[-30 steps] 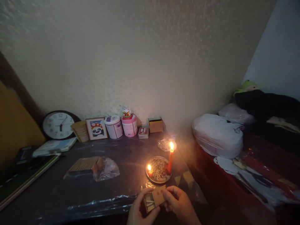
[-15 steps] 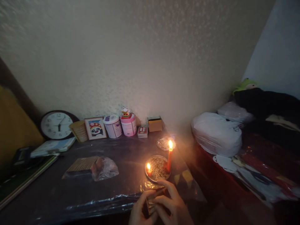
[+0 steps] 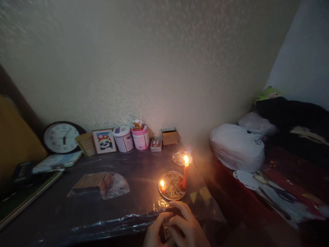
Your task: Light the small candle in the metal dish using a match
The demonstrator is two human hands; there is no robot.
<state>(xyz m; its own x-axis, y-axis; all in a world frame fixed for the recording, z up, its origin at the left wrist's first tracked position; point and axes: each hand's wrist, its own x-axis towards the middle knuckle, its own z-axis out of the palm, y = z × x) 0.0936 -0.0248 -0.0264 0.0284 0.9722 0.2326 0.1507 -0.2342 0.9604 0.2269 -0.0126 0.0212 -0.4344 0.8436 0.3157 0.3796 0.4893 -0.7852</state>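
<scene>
At the near edge of the table, my left hand is closed around a small matchbox, its light sticks just showing between the fingers. My right hand curls over the same box from the right, fingertips at its opening; much of the box is hidden. Just beyond my hands lies a round plate strewn with small pale bits. A tall lit red candle stands upright on the plate's right side, and a short lit candle burns at its left.
A second small dish sits behind the plate. Left of it lies a clear plastic bag with brown contents. Along the wall stand a clock, picture frame, tubs and a small box. White bags lie to the right.
Both hands have drawn slightly down and closer together around the matchbox, and the right fingers have pulled back a little from the plate. The candles still burn.
</scene>
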